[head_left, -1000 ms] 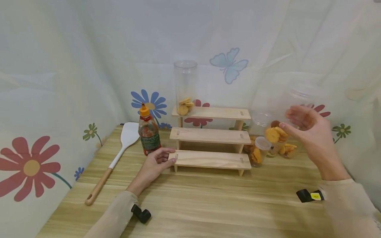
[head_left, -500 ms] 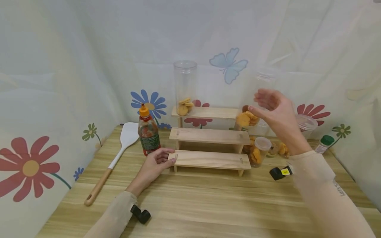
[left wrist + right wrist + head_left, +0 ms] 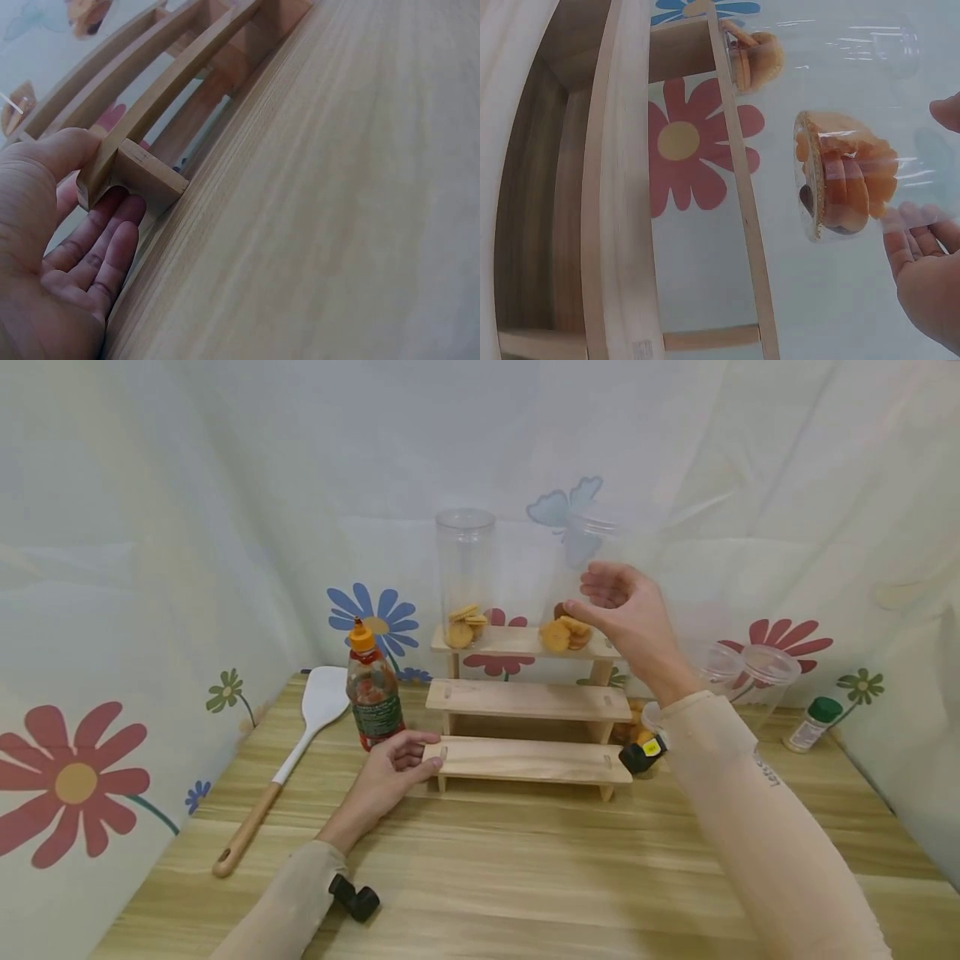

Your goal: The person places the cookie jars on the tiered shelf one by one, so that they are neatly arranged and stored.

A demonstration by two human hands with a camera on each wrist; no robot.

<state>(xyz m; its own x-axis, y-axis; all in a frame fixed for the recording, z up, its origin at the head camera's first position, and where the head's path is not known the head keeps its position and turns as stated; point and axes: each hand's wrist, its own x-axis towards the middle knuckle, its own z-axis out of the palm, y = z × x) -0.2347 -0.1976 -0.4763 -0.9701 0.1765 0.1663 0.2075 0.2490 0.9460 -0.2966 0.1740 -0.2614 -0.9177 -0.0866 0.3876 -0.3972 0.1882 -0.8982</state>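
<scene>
on the wooden table (image 3: 480,877) i saw a spatula (image 3: 291,766), sauce bottle (image 3: 376,702), shaker (image 3: 812,727) and tiered rack (image 3: 528,700), a jar (image 3: 466,581) on its top tier.

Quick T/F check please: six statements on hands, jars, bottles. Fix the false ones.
1. The right hand holds a jar with cookies in it. True.

2. The left hand grips the spatula. False: its fingers grip the left end of the lowest shelf.

3. A second jar stands at the left end of the top shelf. True.

4. The held jar rests on the top shelf. False: the right wrist view shows a gap between them.

5. The sauce bottle lies on its side. False: it stands upright.

6. The green-capped bottle is right of the rack. True.
</scene>
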